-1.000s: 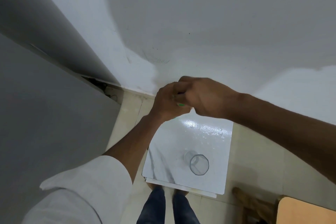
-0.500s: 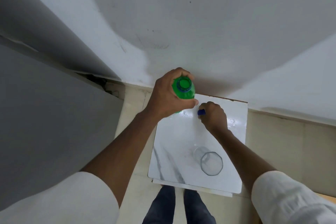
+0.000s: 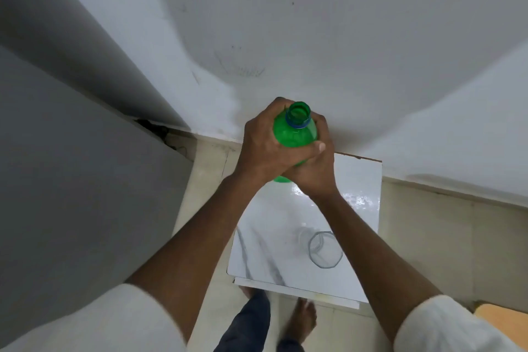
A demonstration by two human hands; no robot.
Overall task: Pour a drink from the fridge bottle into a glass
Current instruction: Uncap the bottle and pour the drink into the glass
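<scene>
A green plastic bottle point(image 3: 295, 131) with a blue neck ring stands uncapped, its open mouth facing up, held above the far end of a small white marble-look table point(image 3: 271, 248). My left hand point(image 3: 263, 146) wraps its left side and my right hand point(image 3: 317, 168) grips it from the right and below, fingers overlapping. An empty clear glass point(image 3: 324, 250) stands upright on the table nearer to me, partly behind my right forearm. The cap is not visible.
A grey fridge side point(image 3: 71, 180) fills the left. White walls point(image 3: 343, 37) meet behind the table. My feet point(image 3: 304, 317) stand on the pale tiled floor just under the table's near edge. A wooden corner point(image 3: 505, 320) shows at lower right.
My right hand left the table, where it had the blue cap, and now clasps the bottle together with the left hand. The bottle has risen slightly.
</scene>
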